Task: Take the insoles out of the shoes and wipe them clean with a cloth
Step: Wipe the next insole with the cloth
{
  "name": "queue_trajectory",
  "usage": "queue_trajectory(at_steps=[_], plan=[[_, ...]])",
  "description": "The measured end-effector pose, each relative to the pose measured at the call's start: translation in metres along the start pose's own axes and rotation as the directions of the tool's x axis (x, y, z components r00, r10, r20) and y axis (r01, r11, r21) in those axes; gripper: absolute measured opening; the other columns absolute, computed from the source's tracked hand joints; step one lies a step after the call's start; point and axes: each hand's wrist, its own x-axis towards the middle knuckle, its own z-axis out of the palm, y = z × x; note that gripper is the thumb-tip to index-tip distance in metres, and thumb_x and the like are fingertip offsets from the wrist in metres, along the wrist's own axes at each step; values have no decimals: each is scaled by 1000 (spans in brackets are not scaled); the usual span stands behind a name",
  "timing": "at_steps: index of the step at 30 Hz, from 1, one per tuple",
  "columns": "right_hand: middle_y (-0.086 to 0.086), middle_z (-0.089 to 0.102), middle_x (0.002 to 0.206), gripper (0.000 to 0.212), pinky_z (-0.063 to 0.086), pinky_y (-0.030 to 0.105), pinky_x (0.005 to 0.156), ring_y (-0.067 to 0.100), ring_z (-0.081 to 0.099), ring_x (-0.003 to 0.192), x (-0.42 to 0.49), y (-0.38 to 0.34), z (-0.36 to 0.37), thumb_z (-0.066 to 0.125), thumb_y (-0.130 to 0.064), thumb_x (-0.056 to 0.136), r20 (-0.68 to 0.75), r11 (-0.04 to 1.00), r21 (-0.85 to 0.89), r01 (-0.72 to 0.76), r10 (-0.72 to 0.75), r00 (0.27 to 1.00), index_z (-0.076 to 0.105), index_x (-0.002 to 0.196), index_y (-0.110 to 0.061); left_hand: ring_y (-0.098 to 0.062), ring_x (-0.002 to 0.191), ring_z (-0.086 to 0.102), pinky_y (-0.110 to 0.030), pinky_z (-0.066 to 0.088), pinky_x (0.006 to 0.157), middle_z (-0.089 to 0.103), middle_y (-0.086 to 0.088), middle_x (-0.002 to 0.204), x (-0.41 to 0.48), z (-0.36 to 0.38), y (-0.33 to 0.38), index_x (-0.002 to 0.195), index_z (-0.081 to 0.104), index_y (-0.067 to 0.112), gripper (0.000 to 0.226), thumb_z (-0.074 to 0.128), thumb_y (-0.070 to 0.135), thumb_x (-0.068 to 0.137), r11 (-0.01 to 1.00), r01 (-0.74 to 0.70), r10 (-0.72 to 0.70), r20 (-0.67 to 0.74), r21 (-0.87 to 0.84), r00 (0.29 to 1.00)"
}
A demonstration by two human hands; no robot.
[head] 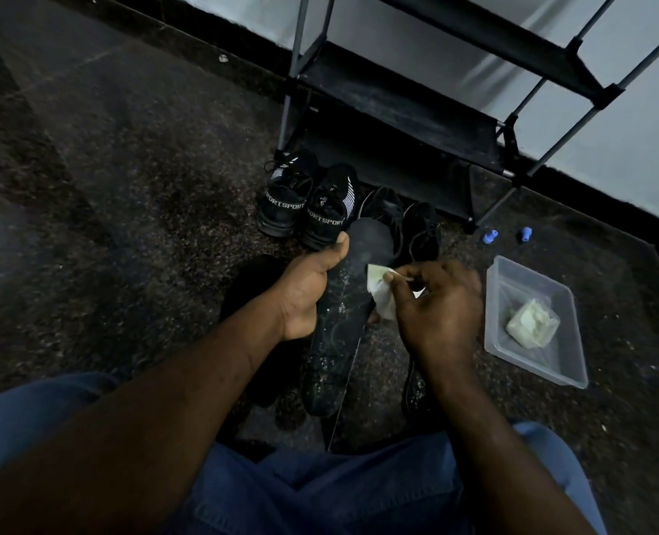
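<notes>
The left hand [304, 293] grips the insole [337, 334] off the floor — steadying it, I judge — so the right hand [438, 307], pinching a cloth [380, 293], can wipe its right edge.

Black shoe rack [397, 110] against the pale wall [609, 121], two blue caps [489, 236] by its right foot, clear plastic tub [513, 287] beyond them, speckled floor [127, 187] beneath.

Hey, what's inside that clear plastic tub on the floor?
Inside the clear tub lies one crumpled pale wad, seemingly cloth or wipes. Whatever sits under the wad is covered.
</notes>
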Motion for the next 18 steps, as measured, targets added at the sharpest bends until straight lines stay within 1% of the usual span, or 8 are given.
queue_trajectory(at_steps=[2,4,6,8,11,15,17,18], plan=[[-2,59,101,9,39,28,80,19,52,99,3,-5,-5,79,-28,84,-62,999,-23,34,-35,997,75,89,-21,-32,127,64,-46,54,102,65,-17,139,2,0,0,141,62,11,63,54,58,100,1000,-12,12,-32,-12,999],[-2,61,98,7,42,27,75,15,56,92,7,-10,-5,76,-22,86,-70,998,15,66,-65,995,72,89,-18,-32,127,63,-45,53,104,66,-16,137,2,1,0,140,63,11,57,54,53,102,999,-13,11,-50,-33,999],[-3,64,92,7,41,22,67,12,59,81,11,-13,0,74,-17,87,-36,998,23,63,-63,997,69,91,-18,-32,123,66,-43,55,98,68,-15,135,0,2,1,138,64,10,54,53,49,104,1000,-14,13,-67,-19,998],[-1,67,94,11,38,20,65,12,61,79,11,-14,9,72,-17,88,3,999,1,53,-53,999,72,100,-18,-27,113,70,-39,57,90,70,-12,131,-3,4,2,139,64,10,51,54,46,104,1000,-18,18,-68,-9,998],[1,72,93,13,48,26,70,15,65,80,8,-14,21,71,-17,90,36,998,31,59,-60,998,78,100,-17,-23,90,74,-32,60,76,74,-13,113,-7,7,2,136,64,3,48,54,38,105,999,-18,15,-59,-47,998],[0,75,90,15,52,27,72,14,66,78,8,-17,25,68,-19,89,-2,998,55,-1,1,1000,81,96,-17,-30,108,68,-37,59,90,69,-18,130,-4,6,0,135,65,3,47,56,38,104,999,-13,11,-60,-39,998],[3,75,89,13,54,29,71,16,67,77,5,-27,28,69,-18,88,-20,993,116,-12,14,1000,81,93,-16,-27,99,69,-34,60,83,71,-16,120,-3,8,0,130,66,0,45,57,36,104,999,1,-4,-58,-48,998],[4,74,87,13,53,31,69,18,67,77,1,-34,29,68,-19,88,-9,991,132,22,-21,1000,80,91,-15,-24,92,69,-31,59,78,71,-14,112,-2,9,-1,125,67,3,40,56,35,104,998,8,-11,-53,-58,999]])
